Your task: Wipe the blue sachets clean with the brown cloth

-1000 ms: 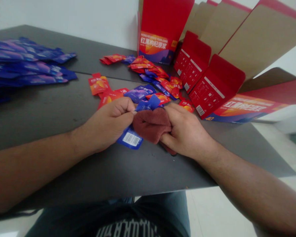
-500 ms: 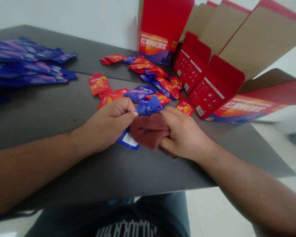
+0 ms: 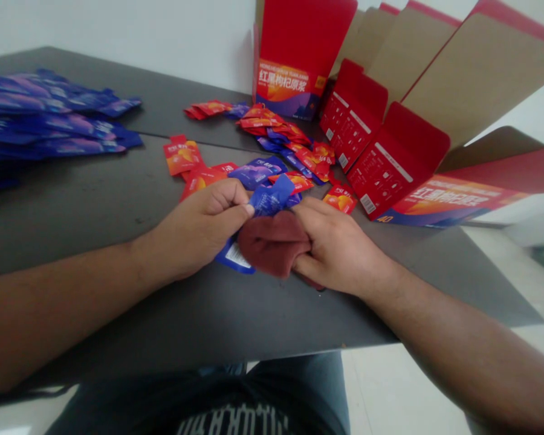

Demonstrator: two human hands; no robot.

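Observation:
My left hand (image 3: 208, 220) is closed, pinching the edge of a blue sachet (image 3: 272, 196) between thumb and fingers. My right hand (image 3: 338, 244) grips a brown cloth (image 3: 272, 241), which is bunched up against the same sachet. Part of the sachet hides behind the cloth, and a blue piece with a white label (image 3: 236, 257) shows below my left fingers. Just beyond my hands lie another blue sachet (image 3: 258, 172) and a red-orange sachet (image 3: 340, 198).
A stack of blue sachets (image 3: 49, 121) lies on the left of the dark table (image 3: 163, 326). Mixed red and blue sachets (image 3: 272, 124) are heaped in the middle. An upright red box (image 3: 294, 66) stands behind them, with several open boxes (image 3: 408, 157) on the right.
Both hands keep their hold in nearly the same place. The brown cloth and the labelled blue piece have shifted only very slightly.

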